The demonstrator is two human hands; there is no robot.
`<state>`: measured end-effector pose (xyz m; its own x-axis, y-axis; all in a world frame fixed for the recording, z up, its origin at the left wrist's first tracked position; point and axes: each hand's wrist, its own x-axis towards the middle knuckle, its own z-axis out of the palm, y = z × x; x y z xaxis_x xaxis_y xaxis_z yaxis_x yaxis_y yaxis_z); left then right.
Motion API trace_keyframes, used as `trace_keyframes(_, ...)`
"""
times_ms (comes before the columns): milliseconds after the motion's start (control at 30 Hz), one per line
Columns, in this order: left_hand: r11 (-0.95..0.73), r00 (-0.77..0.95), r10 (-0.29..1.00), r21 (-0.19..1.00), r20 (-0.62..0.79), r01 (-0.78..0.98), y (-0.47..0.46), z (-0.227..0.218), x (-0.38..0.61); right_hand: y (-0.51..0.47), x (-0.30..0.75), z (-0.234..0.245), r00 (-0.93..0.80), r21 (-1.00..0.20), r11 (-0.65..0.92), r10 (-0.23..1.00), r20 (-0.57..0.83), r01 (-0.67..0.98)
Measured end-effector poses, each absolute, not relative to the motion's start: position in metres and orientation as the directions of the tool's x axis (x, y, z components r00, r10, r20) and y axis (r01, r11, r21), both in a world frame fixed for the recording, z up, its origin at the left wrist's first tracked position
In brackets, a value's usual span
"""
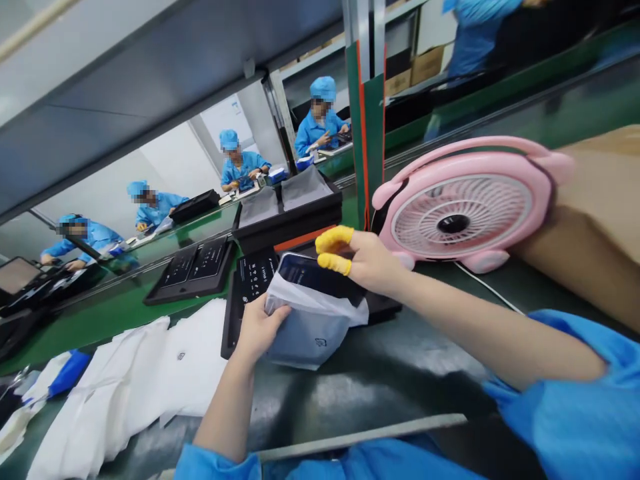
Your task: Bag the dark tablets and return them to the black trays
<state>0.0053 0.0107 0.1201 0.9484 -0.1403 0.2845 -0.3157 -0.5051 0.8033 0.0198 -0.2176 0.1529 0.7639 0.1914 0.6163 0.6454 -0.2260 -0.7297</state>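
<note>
A dark tablet (306, 275) is being held partly inside a white plastic bag (305, 335), above the tabletop (400, 380) and back from its near edge. The bag's mouth is being pinched by the left hand (263, 325) — thumb against fingers. The yellow-covered fingertips of the right hand (376, 263) are being held slightly apart over the tablet — contact cannot be told. White bags (187, 363) are being kept toward the tabletop's left end.
</note>
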Motion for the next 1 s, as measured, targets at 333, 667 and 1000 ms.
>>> trace_keyframes(333, -0.414, 0.946, 0.137, 0.885, 0.292, -0.213, 0.019, 0.096, 0.003, -0.243, 0.005, 0.131, 0.668, -0.39, -0.612, 0.744, 0.01, 0.688)
trace_keyframes(667, -0.298, 0.939, 0.179, 0.926, 0.293, -0.232, -0.009, 0.08, -0.009, -0.263, 0.017, 0.239, 0.671, -0.067, -0.756, 0.532, 0.517, 0.651)
trace_keyframes(1000, -0.288, 0.911, 0.225, 0.916, 0.347, -0.278, -0.024, 0.075, -0.01, -0.173, -0.002, 0.188, 0.762, -0.037, -0.761, 0.647, 0.035, 0.648)
